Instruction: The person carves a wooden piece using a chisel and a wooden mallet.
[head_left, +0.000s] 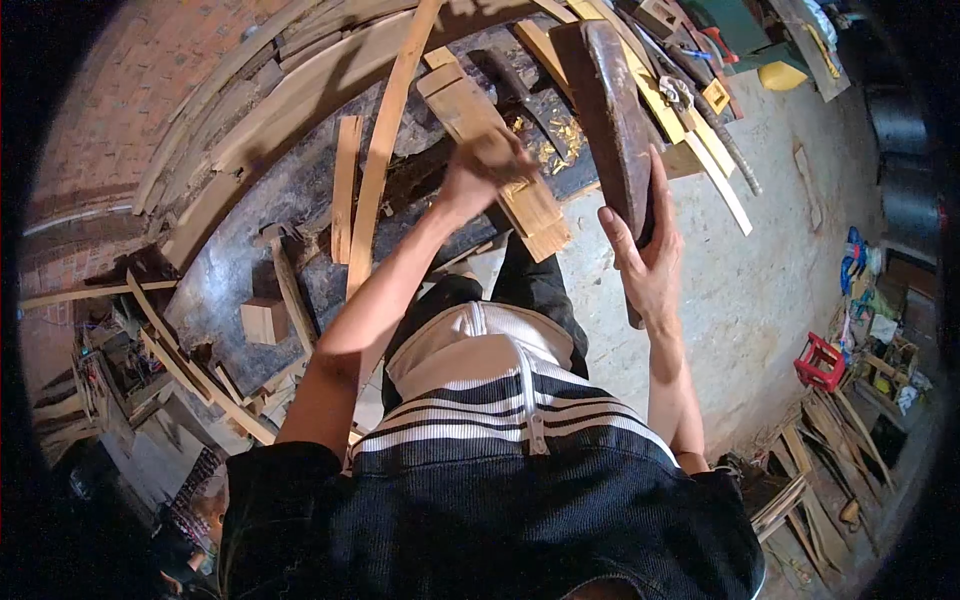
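Upper centre of the frame, wooden board slants upper-left to lower-right, directly beneath left hand, the nearer one; fingers blurred, partly curled, firm hold can't tell. Right hand, thumb and fingers fairly wide apart, grips lower part of dark wooden piece, long axis near upright in frame, right of board, apart. Board's lower end at bench edge; open floor right of right hand.

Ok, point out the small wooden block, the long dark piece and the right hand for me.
Small wooden block (265,322): head view, pale side face.
Long dark piece (607,105): head view, upper broad face.
Right hand (655,268): head view, near the thumb's base.
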